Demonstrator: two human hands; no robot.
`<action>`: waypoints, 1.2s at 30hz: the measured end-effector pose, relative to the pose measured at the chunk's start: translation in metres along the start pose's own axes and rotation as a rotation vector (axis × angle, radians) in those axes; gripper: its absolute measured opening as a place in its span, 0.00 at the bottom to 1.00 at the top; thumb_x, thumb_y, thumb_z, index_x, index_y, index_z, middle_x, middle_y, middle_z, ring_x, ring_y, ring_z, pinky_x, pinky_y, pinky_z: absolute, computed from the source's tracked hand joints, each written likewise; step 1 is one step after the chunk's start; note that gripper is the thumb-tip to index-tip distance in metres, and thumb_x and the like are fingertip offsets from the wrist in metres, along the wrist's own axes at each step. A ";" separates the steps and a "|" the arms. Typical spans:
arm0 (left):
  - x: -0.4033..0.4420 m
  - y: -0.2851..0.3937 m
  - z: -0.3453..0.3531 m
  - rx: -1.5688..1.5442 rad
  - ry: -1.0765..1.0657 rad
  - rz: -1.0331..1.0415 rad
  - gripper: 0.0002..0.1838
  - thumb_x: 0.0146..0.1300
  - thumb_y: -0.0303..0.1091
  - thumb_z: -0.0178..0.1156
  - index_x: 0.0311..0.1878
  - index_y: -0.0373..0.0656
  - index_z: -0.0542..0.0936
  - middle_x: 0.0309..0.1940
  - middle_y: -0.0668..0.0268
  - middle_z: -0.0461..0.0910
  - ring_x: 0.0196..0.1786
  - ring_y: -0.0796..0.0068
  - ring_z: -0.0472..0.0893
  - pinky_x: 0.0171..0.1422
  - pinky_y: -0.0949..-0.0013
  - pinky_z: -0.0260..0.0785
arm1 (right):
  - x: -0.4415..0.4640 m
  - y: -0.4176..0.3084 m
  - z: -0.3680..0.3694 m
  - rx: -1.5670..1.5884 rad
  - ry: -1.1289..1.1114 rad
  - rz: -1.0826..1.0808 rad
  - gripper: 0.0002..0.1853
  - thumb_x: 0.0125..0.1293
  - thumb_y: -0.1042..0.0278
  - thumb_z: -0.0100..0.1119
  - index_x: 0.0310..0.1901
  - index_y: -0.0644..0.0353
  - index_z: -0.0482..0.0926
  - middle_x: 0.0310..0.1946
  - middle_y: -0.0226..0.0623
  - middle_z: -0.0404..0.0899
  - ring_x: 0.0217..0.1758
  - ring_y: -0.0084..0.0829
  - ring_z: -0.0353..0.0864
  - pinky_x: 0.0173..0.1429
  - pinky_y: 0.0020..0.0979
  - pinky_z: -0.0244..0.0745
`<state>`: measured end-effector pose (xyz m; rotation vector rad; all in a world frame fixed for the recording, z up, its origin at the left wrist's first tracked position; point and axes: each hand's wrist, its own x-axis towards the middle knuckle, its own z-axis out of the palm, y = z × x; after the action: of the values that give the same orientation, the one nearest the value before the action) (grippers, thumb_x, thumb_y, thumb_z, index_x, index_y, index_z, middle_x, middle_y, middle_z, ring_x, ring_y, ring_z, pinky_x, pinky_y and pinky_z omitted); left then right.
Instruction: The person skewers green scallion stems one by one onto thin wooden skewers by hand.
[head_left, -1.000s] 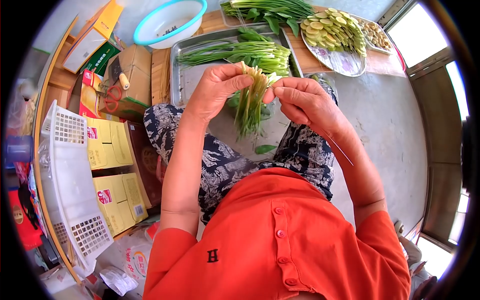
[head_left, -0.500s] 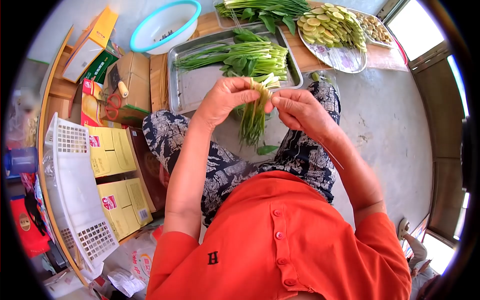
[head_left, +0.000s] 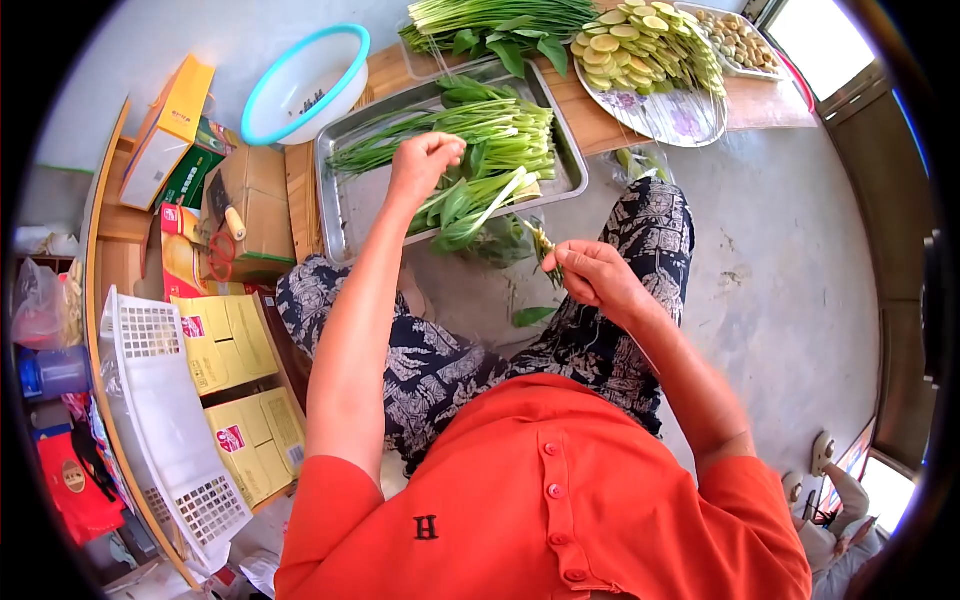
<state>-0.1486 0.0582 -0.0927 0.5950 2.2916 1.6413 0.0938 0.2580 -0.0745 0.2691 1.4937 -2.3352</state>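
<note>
My left hand [head_left: 425,165] hovers over the metal tray [head_left: 335,215], thumb and fingers pinched; what is between them, if anything, is too small to make out. Under it lie bundles of long green leafy vegetables [head_left: 510,130], with pale-stemmed ones [head_left: 490,195] near the tray's front edge. Above my right knee, my right hand [head_left: 590,272] pinches a small bunch of thin greens [head_left: 545,255], its pale ends up and mostly hidden by the fingers. A clear plastic bag [head_left: 500,240] with greens sits below the tray.
On the wooden table are a blue-rimmed basin [head_left: 290,115], more greens [head_left: 480,20], a plate [head_left: 660,120] of pale round slices, and a tray of small brownish pieces [head_left: 740,45]. Cardboard boxes [head_left: 235,345], red scissors [head_left: 221,258] and a white plastic basket [head_left: 170,430] stand left. Another person's legs [head_left: 845,500] show lower right.
My hands have come apart: the left has left the bunch and moved up-left over the tray. My right hand has lowered with the small bunch. Pale-stemmed greens now show at the tray's front.
</note>
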 end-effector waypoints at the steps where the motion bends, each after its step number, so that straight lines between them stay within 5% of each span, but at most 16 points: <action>1: 0.013 0.000 0.001 0.130 -0.005 0.012 0.08 0.63 0.31 0.60 0.41 0.40 0.84 0.34 0.71 0.84 0.34 0.85 0.80 0.38 0.77 0.70 | 0.000 0.003 -0.002 0.032 0.022 0.006 0.14 0.75 0.63 0.45 0.40 0.64 0.78 0.11 0.20 0.58 0.12 0.14 0.51 0.18 0.20 0.47; 6: 0.068 -0.008 0.028 0.408 0.081 0.089 0.09 0.58 0.32 0.63 0.41 0.42 0.84 0.30 0.68 0.84 0.34 0.79 0.81 0.40 0.73 0.72 | -0.003 0.011 -0.016 0.182 0.098 0.014 0.14 0.74 0.63 0.45 0.40 0.64 0.77 0.11 0.21 0.59 0.13 0.14 0.52 0.18 0.19 0.47; 9: 0.086 -0.024 0.043 0.632 0.064 0.136 0.09 0.53 0.33 0.65 0.39 0.48 0.84 0.38 0.62 0.83 0.45 0.58 0.81 0.48 0.59 0.72 | -0.007 0.009 -0.016 0.202 0.123 0.002 0.13 0.74 0.64 0.46 0.40 0.64 0.77 0.11 0.21 0.60 0.13 0.14 0.53 0.18 0.19 0.47; 17: 0.097 -0.028 0.046 0.851 -0.121 0.064 0.07 0.51 0.31 0.67 0.36 0.47 0.82 0.42 0.62 0.78 0.47 0.57 0.78 0.49 0.55 0.70 | -0.009 0.011 -0.016 0.232 0.129 0.000 0.13 0.73 0.63 0.47 0.41 0.63 0.78 0.11 0.21 0.60 0.13 0.14 0.53 0.18 0.19 0.47; 20: 0.097 -0.030 0.043 0.886 -0.127 0.195 0.06 0.52 0.30 0.66 0.33 0.46 0.81 0.41 0.61 0.78 0.45 0.57 0.78 0.47 0.55 0.70 | -0.008 0.010 -0.015 0.227 0.136 -0.003 0.13 0.73 0.63 0.48 0.40 0.63 0.78 0.11 0.21 0.60 0.13 0.14 0.53 0.18 0.19 0.47; 23: 0.097 -0.030 0.042 0.779 -0.142 0.144 0.08 0.52 0.29 0.65 0.36 0.45 0.81 0.30 0.62 0.76 0.34 0.61 0.77 0.41 0.59 0.68 | -0.009 0.011 -0.013 0.204 0.136 -0.015 0.13 0.73 0.63 0.48 0.40 0.63 0.78 0.11 0.20 0.60 0.13 0.13 0.53 0.19 0.19 0.46; 25: 0.095 -0.030 0.042 0.738 -0.143 0.132 0.11 0.54 0.30 0.62 0.42 0.47 0.80 0.38 0.59 0.77 0.44 0.56 0.78 0.47 0.56 0.70 | -0.009 0.011 -0.011 0.178 0.135 -0.027 0.13 0.73 0.63 0.48 0.40 0.63 0.78 0.11 0.20 0.60 0.13 0.13 0.53 0.19 0.19 0.46; 36: 0.083 -0.026 0.055 0.905 -0.010 0.168 0.13 0.55 0.32 0.66 0.44 0.47 0.79 0.39 0.59 0.74 0.45 0.55 0.78 0.48 0.56 0.70 | -0.012 0.011 -0.001 0.122 0.158 -0.026 0.12 0.73 0.65 0.47 0.40 0.63 0.79 0.12 0.19 0.60 0.14 0.13 0.53 0.19 0.19 0.46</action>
<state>-0.2026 0.1364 -0.1333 0.9733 2.9688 0.5427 0.1090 0.2572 -0.0800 0.4783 1.4338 -2.4805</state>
